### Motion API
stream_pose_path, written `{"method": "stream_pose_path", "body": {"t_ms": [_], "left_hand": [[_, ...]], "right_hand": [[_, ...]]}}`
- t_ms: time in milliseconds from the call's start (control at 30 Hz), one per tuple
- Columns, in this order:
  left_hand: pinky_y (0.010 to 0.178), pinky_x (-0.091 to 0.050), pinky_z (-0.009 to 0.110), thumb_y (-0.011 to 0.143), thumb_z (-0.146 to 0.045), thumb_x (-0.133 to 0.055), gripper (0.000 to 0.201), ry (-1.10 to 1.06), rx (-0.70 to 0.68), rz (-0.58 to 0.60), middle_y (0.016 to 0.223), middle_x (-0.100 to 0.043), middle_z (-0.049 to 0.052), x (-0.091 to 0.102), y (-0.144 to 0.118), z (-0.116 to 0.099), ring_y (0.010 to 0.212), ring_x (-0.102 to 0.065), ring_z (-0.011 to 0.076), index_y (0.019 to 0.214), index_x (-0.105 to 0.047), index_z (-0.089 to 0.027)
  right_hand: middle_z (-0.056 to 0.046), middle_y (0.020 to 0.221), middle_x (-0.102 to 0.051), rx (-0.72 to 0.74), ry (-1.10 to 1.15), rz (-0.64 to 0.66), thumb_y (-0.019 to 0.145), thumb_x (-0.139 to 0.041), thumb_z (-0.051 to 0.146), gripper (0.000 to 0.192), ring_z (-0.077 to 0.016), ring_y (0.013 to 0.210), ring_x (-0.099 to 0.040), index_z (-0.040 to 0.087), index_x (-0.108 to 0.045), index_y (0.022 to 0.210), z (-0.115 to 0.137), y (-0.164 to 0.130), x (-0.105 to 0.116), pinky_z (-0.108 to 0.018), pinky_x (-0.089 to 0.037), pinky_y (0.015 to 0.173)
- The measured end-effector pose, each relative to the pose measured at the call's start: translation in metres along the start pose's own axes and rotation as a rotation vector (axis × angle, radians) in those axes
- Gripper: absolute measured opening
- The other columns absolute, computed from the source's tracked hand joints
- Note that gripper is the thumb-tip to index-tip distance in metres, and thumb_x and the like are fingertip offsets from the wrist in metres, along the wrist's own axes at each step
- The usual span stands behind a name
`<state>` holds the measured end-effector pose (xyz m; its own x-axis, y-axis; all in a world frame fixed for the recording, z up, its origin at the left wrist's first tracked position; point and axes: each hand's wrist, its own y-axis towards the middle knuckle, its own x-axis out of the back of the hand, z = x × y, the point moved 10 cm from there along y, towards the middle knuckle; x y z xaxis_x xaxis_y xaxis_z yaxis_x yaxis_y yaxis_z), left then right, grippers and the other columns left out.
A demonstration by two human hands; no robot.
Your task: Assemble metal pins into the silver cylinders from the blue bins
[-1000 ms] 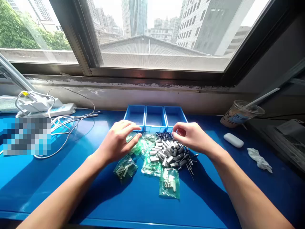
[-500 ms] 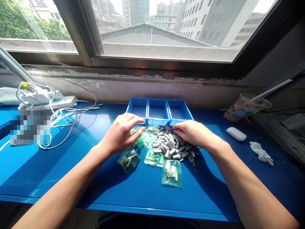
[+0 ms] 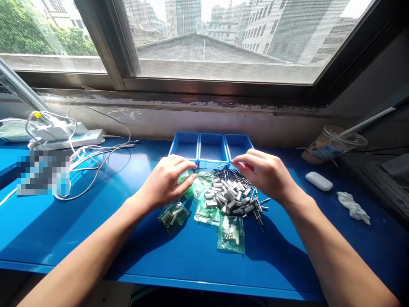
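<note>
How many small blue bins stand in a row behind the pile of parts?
3. The left bin is beyond the left hand, the middle bin is at centre, and the right bin is beyond the right hand, which partly hides it.

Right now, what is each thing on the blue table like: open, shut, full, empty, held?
Left hand: resting on a green plastic bag.
Right hand: pinching a thin metal pin.
Three blue plastic bins: open, look empty.
Pile of small grey metal parts: loose, heaped.
Clear plastic cup with straw: lidded, tipped over.
White cables: tangled.
</note>
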<state>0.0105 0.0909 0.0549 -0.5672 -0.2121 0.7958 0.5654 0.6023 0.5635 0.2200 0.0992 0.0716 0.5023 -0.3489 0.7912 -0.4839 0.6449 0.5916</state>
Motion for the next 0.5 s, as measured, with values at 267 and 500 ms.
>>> {"method": "stream_pose_path", "body": {"t_ms": [267,500], "left_hand": [[0.094,-0.056,0.043,0.105,-0.031,-0.060,0.022,-0.014,0.001,0.003,0.112,-0.076,0.010,0.000,0.000,-0.005,0.105,-0.070,0.0262,0.117,-0.071,-0.017],[0.093,-0.055,0.041,0.107,-0.036,-0.061,0.023,-0.076,-0.112,-0.102,0.108,-0.077,0.009,0.006,0.000,-0.023,0.102,-0.071,0.0240,0.116,-0.070,-0.017]], "right_hand": [[-0.008,0.122,-0.066,0.182,-0.055,-0.346,0.096,-0.073,0.014,0.018,-0.0189,0.093,-0.068,0.029,-0.077,0.105,0.037,-0.007,0.027,-0.032,-0.059,0.069],[-0.008,0.120,-0.065,0.263,-0.005,-0.388,0.092,-0.075,0.010,0.023,-0.0189,0.096,-0.067,0.028,-0.075,0.106,0.065,-0.010,0.021,-0.029,-0.058,0.066]]}}
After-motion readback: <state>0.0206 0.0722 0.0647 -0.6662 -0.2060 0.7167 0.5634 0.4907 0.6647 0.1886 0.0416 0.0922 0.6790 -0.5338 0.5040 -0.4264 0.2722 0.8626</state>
